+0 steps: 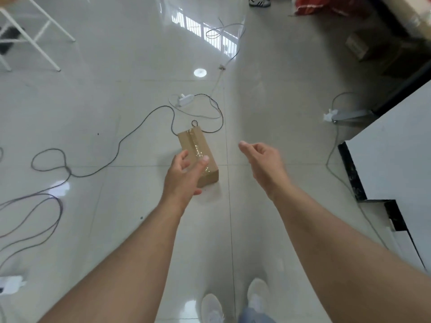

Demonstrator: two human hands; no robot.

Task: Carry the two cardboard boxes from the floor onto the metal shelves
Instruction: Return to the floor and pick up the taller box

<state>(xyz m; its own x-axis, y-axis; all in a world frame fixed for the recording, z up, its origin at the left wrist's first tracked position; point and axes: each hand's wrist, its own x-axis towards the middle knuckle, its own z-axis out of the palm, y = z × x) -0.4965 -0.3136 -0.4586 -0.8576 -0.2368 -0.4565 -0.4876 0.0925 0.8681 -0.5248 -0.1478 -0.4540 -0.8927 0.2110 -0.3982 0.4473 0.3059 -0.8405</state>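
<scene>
Both the left hand [184,176] and right hand [263,162] are empty with fingers apart, reaching for the small brown taped cardboard box [198,155] on the shiny tiled floor [116,89], so next they must grab its sides.

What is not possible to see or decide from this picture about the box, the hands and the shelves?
- Cardboard box, head view: its near left part is hidden behind the left hand; whether that hand touches it cannot be told.
- Second box: which one is meant is unclear; brown shapes at upper right are blurred.
- Metal shelves: not recognisable; the white frame is cut off by the left edge.
- Right hand: open, motion-blurred, holding nothing.
</scene>
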